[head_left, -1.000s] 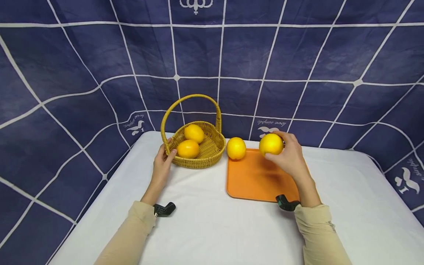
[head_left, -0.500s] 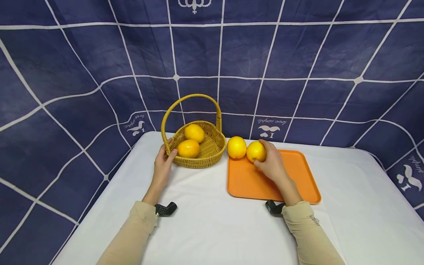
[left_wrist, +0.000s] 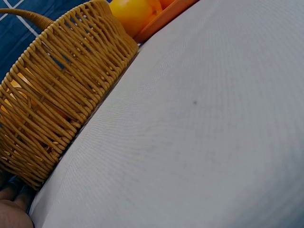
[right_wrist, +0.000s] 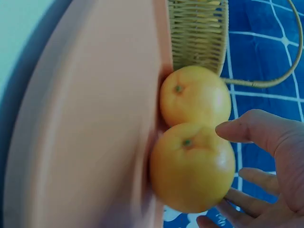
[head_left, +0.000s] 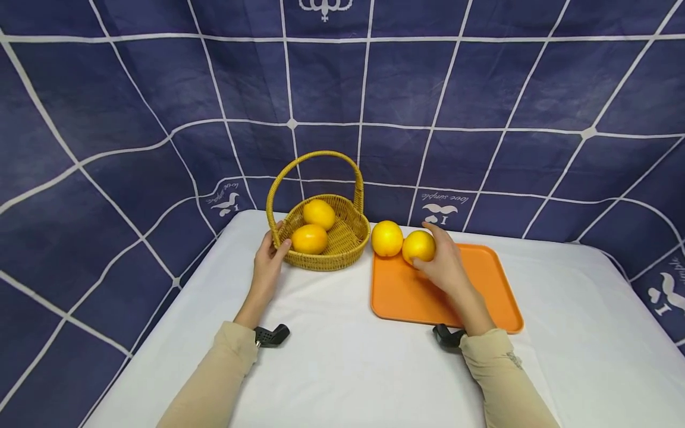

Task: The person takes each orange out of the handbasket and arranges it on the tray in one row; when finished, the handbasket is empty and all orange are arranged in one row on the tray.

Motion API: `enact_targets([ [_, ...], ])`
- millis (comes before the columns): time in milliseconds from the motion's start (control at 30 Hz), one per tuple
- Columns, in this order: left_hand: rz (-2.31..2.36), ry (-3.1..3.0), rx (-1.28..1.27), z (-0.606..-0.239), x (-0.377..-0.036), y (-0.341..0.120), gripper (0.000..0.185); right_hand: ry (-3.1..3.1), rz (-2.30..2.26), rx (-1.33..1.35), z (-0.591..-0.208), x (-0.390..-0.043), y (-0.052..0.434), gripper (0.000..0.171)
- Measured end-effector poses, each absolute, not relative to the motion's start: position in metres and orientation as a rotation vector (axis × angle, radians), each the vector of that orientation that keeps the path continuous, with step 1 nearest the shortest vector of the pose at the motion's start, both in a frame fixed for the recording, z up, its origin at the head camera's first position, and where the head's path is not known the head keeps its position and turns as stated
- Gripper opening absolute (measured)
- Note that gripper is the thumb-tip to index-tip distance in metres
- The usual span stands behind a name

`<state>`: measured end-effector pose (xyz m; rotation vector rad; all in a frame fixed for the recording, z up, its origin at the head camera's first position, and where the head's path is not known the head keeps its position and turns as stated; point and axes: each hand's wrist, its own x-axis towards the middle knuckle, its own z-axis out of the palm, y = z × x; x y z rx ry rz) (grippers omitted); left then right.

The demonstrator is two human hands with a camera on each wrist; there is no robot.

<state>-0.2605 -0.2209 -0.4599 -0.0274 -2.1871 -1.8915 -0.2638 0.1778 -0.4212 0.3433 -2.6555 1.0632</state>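
My left hand [head_left: 267, 258] holds the wicker basket [head_left: 332, 261] at its left side, by the foot of the tall handle. Two rounded orange-yellow fruits [head_left: 309, 239] lie inside, towards the basket's left. Two oranges stand side by side at the far left of the orange tray [head_left: 407, 303]: the left orange [head_left: 387, 239] by the basket, the right orange [head_left: 419, 247] beside my right hand [head_left: 445, 261]. In the right wrist view, the thumb and fingers are spread around that orange [right_wrist: 192, 168], the thumb tip close to its upper edge; whether it touches is unclear.
A white cloth [head_left: 342, 368] covers the table. Behind and to the left hangs a dark blue curtain [head_left: 407, 83] with white lines. The basket's arched handle [head_left: 316, 153] rises above the fruits.
My right hand has carried an orange leftward and down onto the tray beside the other orange, and its fingers have since loosened. My left hand has stayed at the basket.
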Motion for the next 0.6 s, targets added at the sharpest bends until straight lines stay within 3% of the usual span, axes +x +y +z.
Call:
enact_targets([
  [167,-1.884,-2.216,-0.041,-0.447,-0.256,-0.218,0.058,-2.627,1.037,0.371,-0.412,-0.258,0.172,0.080],
  [600,-1.820,-2.160,-0.064,-0.478,-0.271,-0.224,0.055,-2.550,1.032,0.572,-0.395,-0.258,0.116,0.067],
])
